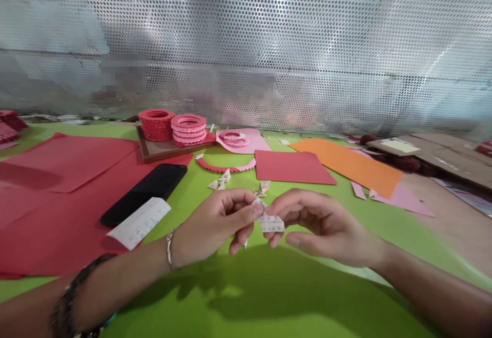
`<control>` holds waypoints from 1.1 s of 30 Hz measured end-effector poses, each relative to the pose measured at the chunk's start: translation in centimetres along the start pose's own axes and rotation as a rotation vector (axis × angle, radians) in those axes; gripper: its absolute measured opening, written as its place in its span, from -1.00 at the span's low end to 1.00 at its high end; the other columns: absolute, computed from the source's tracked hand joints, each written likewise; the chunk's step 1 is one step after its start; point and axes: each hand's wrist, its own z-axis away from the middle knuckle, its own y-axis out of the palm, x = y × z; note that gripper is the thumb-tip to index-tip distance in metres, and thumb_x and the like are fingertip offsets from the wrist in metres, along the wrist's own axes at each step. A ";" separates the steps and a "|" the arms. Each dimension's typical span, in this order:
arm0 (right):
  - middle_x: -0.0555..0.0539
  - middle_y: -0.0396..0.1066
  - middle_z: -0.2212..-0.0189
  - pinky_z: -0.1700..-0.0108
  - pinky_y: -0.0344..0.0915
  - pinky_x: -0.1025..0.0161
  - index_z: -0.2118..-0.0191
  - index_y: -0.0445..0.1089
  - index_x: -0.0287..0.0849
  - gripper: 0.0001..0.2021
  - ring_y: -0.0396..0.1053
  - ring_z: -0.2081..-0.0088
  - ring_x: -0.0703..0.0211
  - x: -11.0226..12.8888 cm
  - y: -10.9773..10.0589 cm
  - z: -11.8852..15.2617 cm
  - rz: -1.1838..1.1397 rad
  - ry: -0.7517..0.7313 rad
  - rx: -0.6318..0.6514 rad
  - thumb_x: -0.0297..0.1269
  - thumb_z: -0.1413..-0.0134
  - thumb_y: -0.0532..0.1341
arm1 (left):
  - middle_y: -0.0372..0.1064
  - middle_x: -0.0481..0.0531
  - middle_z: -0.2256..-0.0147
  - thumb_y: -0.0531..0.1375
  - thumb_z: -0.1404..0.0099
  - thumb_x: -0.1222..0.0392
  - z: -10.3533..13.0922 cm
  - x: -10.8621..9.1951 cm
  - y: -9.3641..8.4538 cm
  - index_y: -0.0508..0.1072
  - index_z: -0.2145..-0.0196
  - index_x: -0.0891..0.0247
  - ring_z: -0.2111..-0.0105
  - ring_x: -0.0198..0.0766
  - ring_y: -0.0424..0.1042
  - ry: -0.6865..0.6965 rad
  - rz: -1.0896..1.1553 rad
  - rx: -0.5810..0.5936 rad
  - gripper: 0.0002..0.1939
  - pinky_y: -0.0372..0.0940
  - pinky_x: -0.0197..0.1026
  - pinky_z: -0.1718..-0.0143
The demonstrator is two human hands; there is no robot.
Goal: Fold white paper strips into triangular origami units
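A small folded strip of printed paper [272, 223] is between my two hands above the green table. My left hand [215, 225] pinches its left end between thumb and fingers. From the other side my right hand [326, 225] has it between the index fingertip and the fingers behind, with the thumb standing apart. Just beyond my hands lie several small folded paper pieces [226, 176], with more folded pieces [264, 187] to their right. Left of my left hand, a longer printed paper strip [140, 222] rests partly against a black phone [148, 192].
Red paper sheets [69, 169] cover the left side. Farther back, a brown tray [148, 154] carries stacked red and pink scalloped rings [188, 129]. A red sheet [294, 166], orange paper [349, 166] and cardboard [446, 159] lie right. A perforated metal screen [246, 36] stands behind.
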 end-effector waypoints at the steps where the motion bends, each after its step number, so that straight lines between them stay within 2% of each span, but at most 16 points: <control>1: 0.01 0.39 0.37 0.22 0.35 0.41 0.20 0.30 -0.20 -0.69 0.39 0.30 0.39 0.1 0.0 0.0 -0.005 -0.015 0.000 -0.66 0.08 0.15 | 0.12 -0.23 0.76 0.02 -0.21 0.19 0.0 0.0 0.0 0.26 0.52 0.31 0.80 -0.57 0.07 0.000 0.012 0.006 -0.80 0.04 -0.52 0.74; 6: 0.01 0.39 0.42 0.26 0.35 0.47 0.31 0.32 -0.26 -0.80 0.39 0.33 0.43 0.5 0.1 0.0 0.023 -0.024 -0.025 -0.65 0.03 0.10 | 0.13 -0.21 0.76 0.03 -0.20 0.22 0.1 -0.1 0.0 0.27 0.53 0.32 0.80 -0.56 0.07 -0.022 0.023 0.013 -0.81 0.03 -0.51 0.74; 12: 0.00 0.37 0.48 0.34 0.35 0.47 0.39 0.33 -0.29 -0.89 0.40 0.41 0.40 0.3 0.1 0.1 0.118 -0.012 -0.073 -0.60 0.06 0.15 | 0.11 -0.23 0.76 0.03 -0.20 0.22 0.0 0.1 0.1 0.27 0.51 0.33 0.80 -0.57 0.07 -0.015 -0.016 0.015 -0.82 0.04 -0.52 0.74; 23: 0.04 0.31 0.53 0.41 0.32 0.42 0.39 0.26 -0.24 -0.88 0.35 0.47 0.39 0.0 0.3 0.0 0.279 0.035 -0.144 -0.58 0.02 0.09 | 0.17 -0.21 0.74 0.02 -0.21 0.24 0.3 -0.2 0.5 0.23 0.54 0.30 0.78 -0.56 0.13 0.034 -0.092 -0.036 -0.81 0.07 -0.52 0.72; 28: 0.05 0.25 0.49 0.46 0.30 0.44 0.41 0.24 -0.21 -0.83 0.34 0.50 0.41 0.0 0.5 0.1 0.316 -0.021 -0.176 -0.62 0.03 0.05 | 0.18 -0.21 0.75 0.02 -0.20 0.22 0.3 0.0 0.3 0.23 0.50 0.29 0.79 -0.53 0.14 0.020 -0.077 -0.046 -0.85 0.07 -0.51 0.74; 33: -0.03 0.35 0.49 0.43 0.33 0.39 0.38 0.30 -0.24 -0.90 0.37 0.46 0.33 0.5 0.4 0.2 0.458 -0.136 -0.152 -0.55 0.01 0.11 | 0.17 -0.22 0.78 0.01 -0.22 0.12 0.3 0.0 0.1 0.23 0.47 0.28 0.84 -0.54 0.10 -0.042 -0.011 0.005 -0.81 0.02 -0.52 0.79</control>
